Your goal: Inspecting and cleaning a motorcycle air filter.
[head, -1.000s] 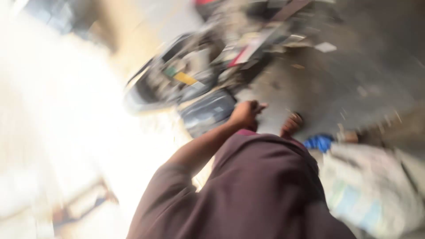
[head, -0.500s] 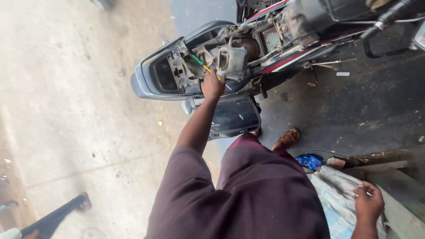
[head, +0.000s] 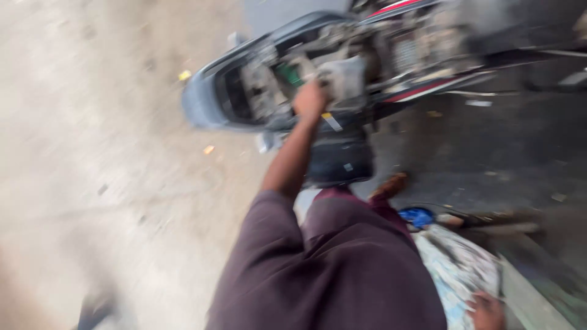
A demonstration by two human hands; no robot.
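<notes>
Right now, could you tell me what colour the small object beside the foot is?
Bright blue object, clearest in the head view, though blurred.

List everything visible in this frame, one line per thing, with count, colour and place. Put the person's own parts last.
motorcycle: one, grey bodywork with red striping, its seat area open, top centre to right
exposed parts: several, grey and metallic, inside the opened body; blurred
green piece: one, green, among the exposed parts
dark panel: one, black, below the open body
blue object: one, blue, on the ground right of centre
printed cloth or sack: one, pale with bluish pattern, bottom right
ground: pale concrete on the left, darker on the right
clothing: dark maroon, bottom centre
foot: one, in brownish footwear, beside the dark panel
left hand: reaching into the exposed parts; grip blurred
right hand: bottom right, on the cloth
</notes>
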